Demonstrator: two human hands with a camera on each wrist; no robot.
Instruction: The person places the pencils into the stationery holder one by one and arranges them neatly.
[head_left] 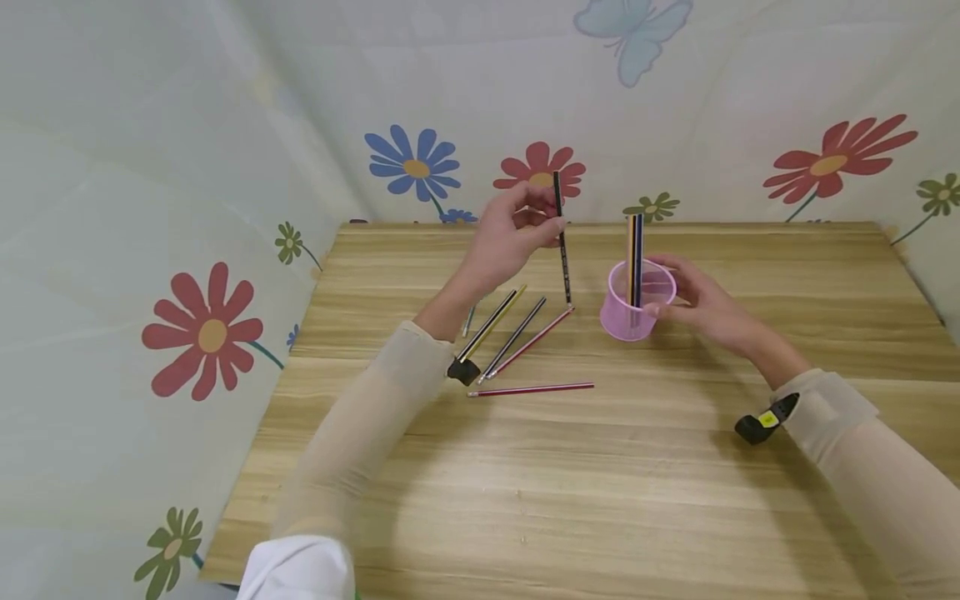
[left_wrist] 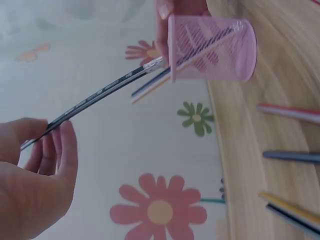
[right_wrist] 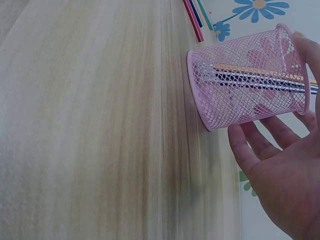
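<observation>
My left hand (head_left: 512, 232) pinches a black pencil (head_left: 564, 258) between thumb and fingers, holding it nearly upright above the table, left of the pink mesh pencil cup (head_left: 619, 320). In the left wrist view the pencil (left_wrist: 95, 97) points its silvery end toward the cup's rim. My right hand (head_left: 705, 304) holds the cup by its right side, fingers around the back and thumb at the front. Inside the cup lean a few pencils (right_wrist: 250, 76), one yellow-orange and others dark.
Several loose pencils lie on the wooden table (head_left: 600, 483) left of the cup: a red pencil (head_left: 532, 389) nearest me, another red pencil (head_left: 531, 342), a dark pencil (head_left: 517, 333), and a yellow pencil (head_left: 501, 312). A flowered cloth (head_left: 465, 75) hangs behind the table.
</observation>
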